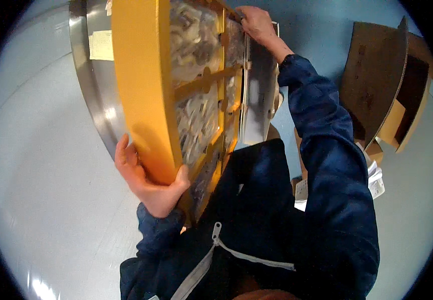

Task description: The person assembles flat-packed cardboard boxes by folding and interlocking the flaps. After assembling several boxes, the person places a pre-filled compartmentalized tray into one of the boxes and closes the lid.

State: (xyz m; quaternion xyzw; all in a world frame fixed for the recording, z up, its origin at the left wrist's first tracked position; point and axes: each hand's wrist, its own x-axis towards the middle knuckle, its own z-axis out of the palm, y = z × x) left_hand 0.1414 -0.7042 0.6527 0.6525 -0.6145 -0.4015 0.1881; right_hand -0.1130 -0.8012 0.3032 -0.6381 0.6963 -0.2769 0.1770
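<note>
A tall yellow compartment rack [144,90] stands in front of me, its open side turned to the right. Clear plastic bags [196,120] fill its compartments, with small parts inside that I cannot name. My left hand [154,185] wraps round the near end of the yellow side panel, thumb on the right face and fingers on the left. Farther off, my right hand [259,25] is closed at the rack's far right edge, arm stretched forward. Its fingertips are partly hidden. Just below that hand is a grey panel with white edges [256,95], beside the rack.
Left of the rack runs a curved-looking metal surface [101,95] with a pale yellow paper [101,45] on it. On the right stand open brown cardboard boxes [374,75]. White papers [375,177] lie below them, near my right forearm. The floor [41,165] is pale grey.
</note>
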